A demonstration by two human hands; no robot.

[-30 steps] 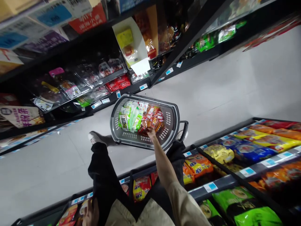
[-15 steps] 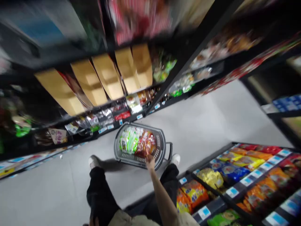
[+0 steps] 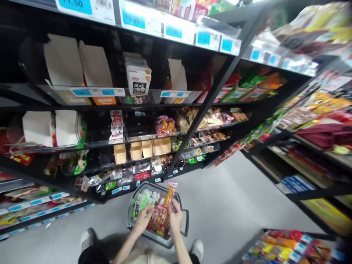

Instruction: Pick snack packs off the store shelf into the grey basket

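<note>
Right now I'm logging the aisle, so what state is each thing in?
basket: on the floor, filled with packets
orange packet: lifted above the basket, upright
right hand: closed on the orange packet
left hand: on the red packets in the basket
shelves: partly stocked

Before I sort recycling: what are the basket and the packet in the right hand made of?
Basket: seemingly moulded grey plastic, matte, with perforated walls. Packet in the right hand: probably glossy plastic film, orange with a pink printed top; too small to be sure.
</note>
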